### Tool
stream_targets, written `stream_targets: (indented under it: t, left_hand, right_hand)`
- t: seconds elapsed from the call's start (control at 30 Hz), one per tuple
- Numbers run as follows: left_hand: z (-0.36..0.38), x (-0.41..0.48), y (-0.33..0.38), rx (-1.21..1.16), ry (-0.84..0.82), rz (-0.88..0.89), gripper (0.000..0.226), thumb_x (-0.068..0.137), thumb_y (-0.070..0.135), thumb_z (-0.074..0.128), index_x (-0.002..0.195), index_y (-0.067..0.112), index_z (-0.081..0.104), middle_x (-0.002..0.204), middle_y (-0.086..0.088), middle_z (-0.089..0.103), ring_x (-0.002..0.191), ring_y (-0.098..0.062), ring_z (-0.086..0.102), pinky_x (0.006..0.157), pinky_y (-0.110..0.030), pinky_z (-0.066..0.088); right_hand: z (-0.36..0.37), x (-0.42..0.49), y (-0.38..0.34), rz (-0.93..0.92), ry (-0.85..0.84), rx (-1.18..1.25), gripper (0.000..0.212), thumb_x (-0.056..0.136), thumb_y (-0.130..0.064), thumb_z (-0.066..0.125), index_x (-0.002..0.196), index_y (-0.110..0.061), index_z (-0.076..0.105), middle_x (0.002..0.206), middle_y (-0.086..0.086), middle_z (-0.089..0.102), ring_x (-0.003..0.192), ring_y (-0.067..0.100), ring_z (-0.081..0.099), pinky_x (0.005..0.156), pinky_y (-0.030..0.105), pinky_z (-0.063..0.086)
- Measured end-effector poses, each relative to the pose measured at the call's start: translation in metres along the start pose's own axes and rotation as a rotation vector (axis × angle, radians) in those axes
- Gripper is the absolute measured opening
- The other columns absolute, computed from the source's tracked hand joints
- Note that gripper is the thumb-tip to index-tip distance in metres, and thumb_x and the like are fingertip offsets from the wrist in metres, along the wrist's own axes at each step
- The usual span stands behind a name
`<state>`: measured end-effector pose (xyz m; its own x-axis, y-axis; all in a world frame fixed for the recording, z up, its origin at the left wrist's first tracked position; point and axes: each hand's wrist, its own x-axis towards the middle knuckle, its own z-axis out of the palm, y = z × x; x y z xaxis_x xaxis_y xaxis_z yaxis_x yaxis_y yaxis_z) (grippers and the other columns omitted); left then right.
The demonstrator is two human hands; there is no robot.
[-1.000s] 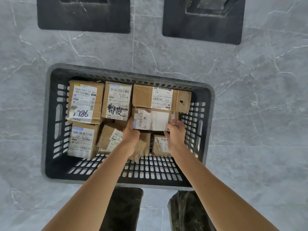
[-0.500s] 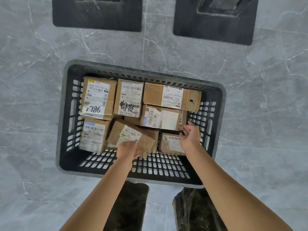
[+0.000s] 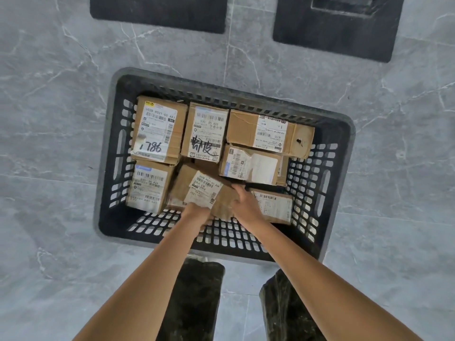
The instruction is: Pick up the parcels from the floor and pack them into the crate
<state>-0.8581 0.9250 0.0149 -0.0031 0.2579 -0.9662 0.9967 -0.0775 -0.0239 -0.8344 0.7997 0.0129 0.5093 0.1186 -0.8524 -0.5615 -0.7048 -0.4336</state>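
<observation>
Item: tilted parcel [image 3: 194, 190], near-centre of the crate [image 3: 103, 168], lying askew on its neighbours. The torn-label parcel [image 3: 251, 166] beside the crate's right wall has been released and both hands transferred here: left hand [image 3: 197, 214] with fingers curled round the near edge, right hand [image 3: 246, 203] at the right flank, finger posture lost to blur. Levelling this piece is judged the outstanding step.

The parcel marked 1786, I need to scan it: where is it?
Head view: the parcel marked 1786 lies in the far-left corner of the black crate, beside the ink-scrawled parcel.
</observation>
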Motion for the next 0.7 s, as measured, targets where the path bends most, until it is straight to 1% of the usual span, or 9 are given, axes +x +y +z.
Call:
stream_targets:
  t: [0.07, 0.17, 0.23, 0.3, 0.37, 0.43, 0.53, 0.63, 0.7]
  left_hand:
    - [0.006, -0.008, -0.006, 0.179, -0.088, 0.018, 0.024, 0.093, 0.022, 0.053, 0.111, 0.007, 0.055, 0.104, -0.008, 0.067, 0.065, -0.012, 0.055, 0.052, -0.02, 0.044]
    - [0.002, -0.018, -0.01, 0.532, 0.147, 0.32, 0.017, 0.094, 0.024, 0.047, 0.092, 0.01, 0.057, 0.094, -0.002, 0.069, 0.08, -0.017, 0.065, 0.068, -0.028, 0.053]
    - [-0.011, -0.017, -0.009, 0.669, 0.42, 0.711, 0.022, 0.091, 0.015, 0.051, 0.112, 0.012, 0.054, 0.11, -0.004, 0.061, 0.1, -0.019, 0.059, 0.08, -0.031, 0.054]
    - [-0.026, -0.008, -0.005, 0.899, 0.496, 0.924, 0.059, 0.086, 0.008, 0.056, 0.139, 0.019, 0.033, 0.142, -0.01, 0.037, 0.132, -0.028, 0.035, 0.107, -0.042, 0.038]
    - [-0.038, 0.005, -0.004, 1.117, 0.482, 0.917, 0.085, 0.082, 0.001, 0.057, 0.148, 0.027, 0.01, 0.156, -0.01, 0.006, 0.145, -0.032, 0.004, 0.117, -0.052, 0.009]
    - [-0.046, 0.014, -0.007, 1.171, 0.459, 0.858, 0.096, 0.078, -0.005, 0.057, 0.148, 0.031, 0.002, 0.157, -0.006, -0.003, 0.145, -0.033, -0.006, 0.116, -0.055, 0.0]
    - [-0.046, 0.015, -0.013, 1.229, 0.462, 0.898, 0.09, 0.077, 0.0, 0.06, 0.146, 0.029, 0.011, 0.155, -0.011, 0.008, 0.144, -0.037, 0.003, 0.116, -0.057, 0.007]
    - [-0.041, 0.006, -0.009, 1.218, 0.442, 0.88, 0.076, 0.079, 0.004, 0.061, 0.143, 0.024, 0.023, 0.152, -0.015, 0.015, 0.141, -0.041, 0.01, 0.113, -0.054, 0.024]
    - [-0.041, 0.003, 0.001, 1.088, 0.371, 0.85, 0.071, 0.08, -0.002, 0.056, 0.141, 0.025, 0.031, 0.152, -0.013, 0.017, 0.14, -0.038, 0.014, 0.1, -0.045, 0.044]
  right_hand:
    - [-0.003, 0.003, -0.001, -0.038, 0.019, -0.04, 0.046, 0.098, -0.013, 0.041, 0.143, -0.018, 0.037, 0.136, 0.014, 0.047, 0.067, 0.009, 0.057, 0.049, 0.014, 0.041]
    - [-0.004, 0.006, -0.006, -0.031, 0.049, -0.081, 0.044, 0.098, -0.017, 0.046, 0.142, -0.017, 0.04, 0.141, 0.01, 0.043, 0.083, 0.01, 0.058, 0.049, 0.005, 0.04]
    - [-0.002, 0.009, -0.008, -0.018, 0.062, -0.069, 0.044, 0.097, -0.014, 0.049, 0.14, -0.014, 0.041, 0.14, 0.01, 0.045, 0.072, 0.005, 0.053, 0.049, 0.008, 0.04]
    - [-0.002, 0.012, -0.009, 0.002, 0.075, -0.026, 0.042, 0.096, -0.007, 0.048, 0.138, -0.009, 0.044, 0.139, 0.012, 0.048, 0.074, 0.012, 0.061, 0.048, 0.006, 0.041]
    - [-0.004, 0.014, -0.008, 0.021, 0.076, -0.014, 0.042, 0.095, -0.003, 0.046, 0.137, -0.008, 0.046, 0.139, 0.012, 0.049, 0.088, 0.023, 0.066, 0.047, 0.005, 0.042]
    - [-0.007, 0.014, -0.008, 0.055, 0.056, 0.003, 0.042, 0.096, -0.005, 0.045, 0.138, -0.01, 0.044, 0.129, 0.01, 0.055, 0.079, 0.02, 0.066, 0.049, 0.009, 0.047]
    - [-0.009, 0.009, -0.006, 0.136, -0.066, -0.044, 0.045, 0.096, -0.007, 0.042, 0.141, -0.016, 0.04, 0.1, 0.001, 0.058, 0.087, 0.026, 0.065, 0.075, 0.036, 0.057]
    - [-0.001, 0.002, -0.001, 0.219, -0.153, 0.04, 0.06, 0.094, -0.004, 0.044, 0.148, -0.022, 0.025, 0.136, 0.01, 0.047, 0.116, 0.039, 0.056, 0.093, 0.053, 0.049]
    - [0.007, -0.001, 0.002, 0.257, -0.122, 0.227, 0.065, 0.094, -0.002, 0.045, 0.15, -0.024, 0.021, 0.148, 0.011, 0.035, 0.123, 0.043, 0.049, 0.097, 0.057, 0.045]
